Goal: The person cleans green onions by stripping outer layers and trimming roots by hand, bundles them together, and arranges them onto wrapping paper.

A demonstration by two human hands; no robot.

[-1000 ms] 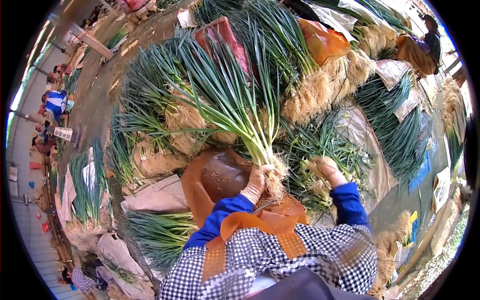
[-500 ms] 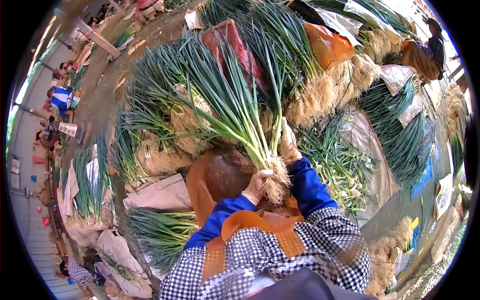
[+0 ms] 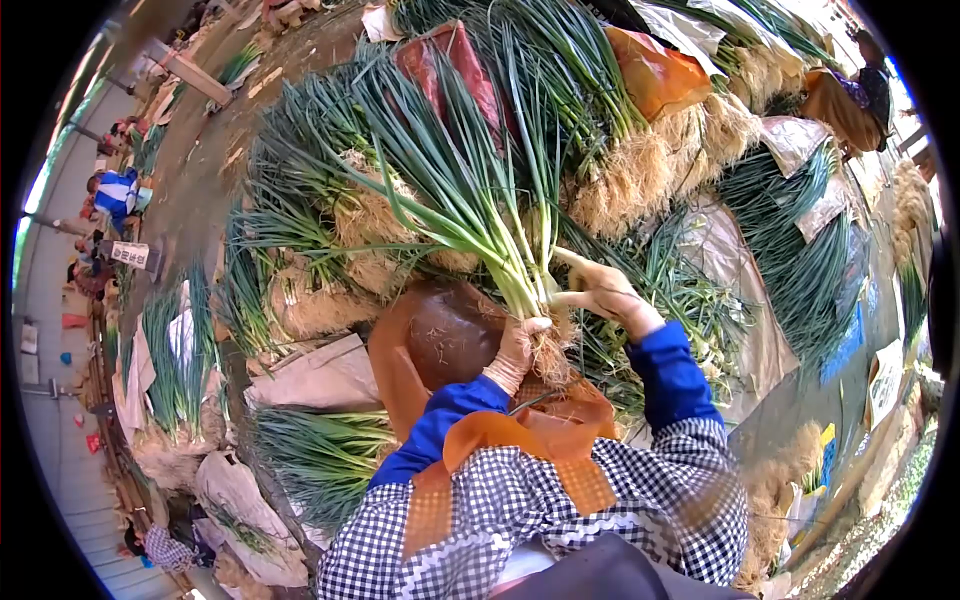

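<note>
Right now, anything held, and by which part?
Left hand holds a bunch of green onions by the pale stem bases, just above the roots. Right hand is at the stems; whether it grips can't be told.

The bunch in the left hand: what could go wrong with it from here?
The left hand grips the bunch only near its roots, so the long leaves might sag or splay. The right hand is close beside the stalks; a hard pull might snap one.
</note>
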